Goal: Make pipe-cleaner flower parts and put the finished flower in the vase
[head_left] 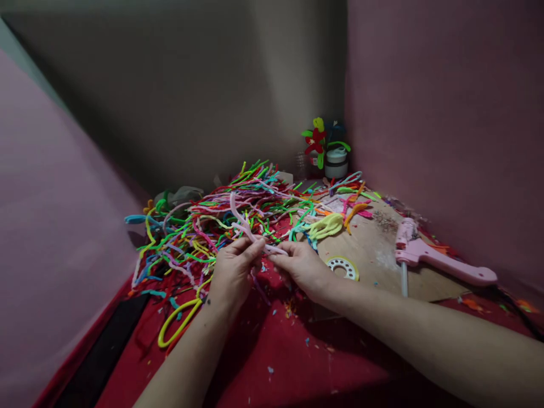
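Note:
Between my hands is a light pink pipe cleaner (241, 220), one end sticking up and away from me. My left hand (236, 269) pinches it around its middle, with thumb and forefinger pressed together. Close by on the right, my right hand (300, 269) has its fingers closed on another stretch of the same pipe cleaner. A lilac length (261, 290) hangs below the hands; whether it belongs to the held piece I cannot tell. Just beyond my hands lies a large tangled heap of coloured pipe cleaners (199, 226).
A pink glue gun (446, 263) rests on a cardboard sheet (378, 255) at right, near a tape roll (343, 268). Behind stand a red pipe-cleaner flower (315, 140) and a lidded jar (336, 163). A yellow loop (181, 328) lies at left on the red cloth (272, 351).

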